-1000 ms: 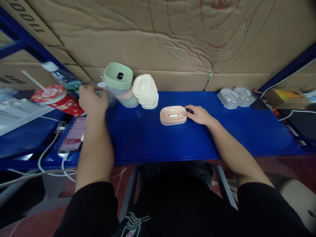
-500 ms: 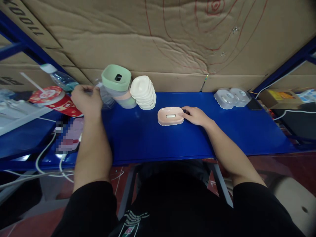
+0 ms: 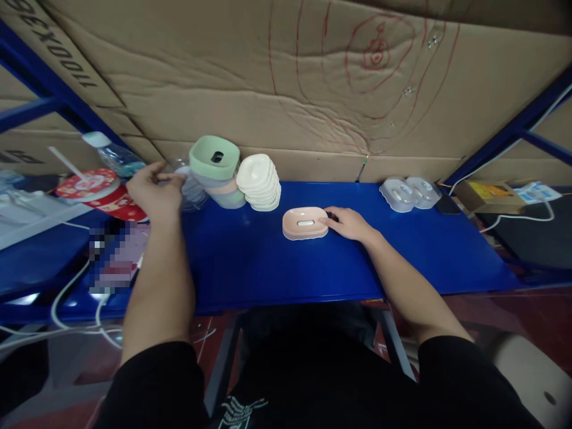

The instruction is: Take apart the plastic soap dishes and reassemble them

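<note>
A pink soap dish [image 3: 292, 226] with a slot in its middle sits on the blue tabletop. My right hand [image 3: 351, 223] grips its right end, thumb over the rim. At the left, my left hand [image 3: 154, 189] is raised beside clear plastic pieces [image 3: 192, 189], its fingers apart and partly bent; nothing shows between them. Right of the clear plastic stands a stack of soap dishes [image 3: 214, 158], green on top with grey and pink ones below. A leaning stack of cream-white trays [image 3: 258, 179] touches or nearly touches it.
A red paper cup [image 3: 107, 193] with a straw and a clear bottle [image 3: 118, 156] stand left of my left hand. A phone [image 3: 118, 256] and white cables lie below. Two clear plastic pieces [image 3: 409, 193] rest at the right. Cardboard [image 3: 201, 71] walls the back.
The view has shifted, so the table sits lower in the picture. The fingers of my left hand have straightened a little beside the clear plastic. My right hand stays on the pink soap dish.
</note>
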`<state>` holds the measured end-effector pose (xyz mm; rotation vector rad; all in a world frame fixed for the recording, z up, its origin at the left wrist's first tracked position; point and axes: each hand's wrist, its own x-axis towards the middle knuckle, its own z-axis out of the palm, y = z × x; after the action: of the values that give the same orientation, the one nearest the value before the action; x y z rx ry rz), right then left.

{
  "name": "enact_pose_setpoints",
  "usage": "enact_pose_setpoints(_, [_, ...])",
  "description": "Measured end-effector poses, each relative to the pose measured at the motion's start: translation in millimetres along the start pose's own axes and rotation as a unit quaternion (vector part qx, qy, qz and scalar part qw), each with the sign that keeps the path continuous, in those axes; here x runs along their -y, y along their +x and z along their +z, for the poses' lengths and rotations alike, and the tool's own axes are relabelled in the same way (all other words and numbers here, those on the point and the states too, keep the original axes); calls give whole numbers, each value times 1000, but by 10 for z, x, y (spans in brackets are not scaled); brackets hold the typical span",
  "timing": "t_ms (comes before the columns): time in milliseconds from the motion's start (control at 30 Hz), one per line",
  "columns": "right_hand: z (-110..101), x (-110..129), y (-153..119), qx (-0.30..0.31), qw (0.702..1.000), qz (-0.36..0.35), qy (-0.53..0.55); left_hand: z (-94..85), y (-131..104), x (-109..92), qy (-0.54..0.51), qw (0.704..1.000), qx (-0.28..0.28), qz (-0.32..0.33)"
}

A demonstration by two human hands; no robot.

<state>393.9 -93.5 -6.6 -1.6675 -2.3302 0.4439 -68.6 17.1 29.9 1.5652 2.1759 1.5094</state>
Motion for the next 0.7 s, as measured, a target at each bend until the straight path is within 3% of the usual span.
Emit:
enact_pose_setpoints(67, [11,-19,6,-8,1000,-12,-4,16,-3,-29,-27,998,-33,-35])
enact_pose_setpoints(167, [24,-34,8,-11,1000,-18,-5,-8,-63,-67,18,999,-49,-10])
enact_pose_setpoints(367, [18,-16,-1,-7,1000,-21,-12,-153,-302,-173,170,985,19,25])
enact_pose_setpoints(467, [19,-20,2,-12,1000,-23,-10,-138,-305,-170,165,986,15,33])
enact_pose_setpoints(700, [13,-8,-5,-6,999,-30,-12,-58,-188,-157,109,993,-50,-20])
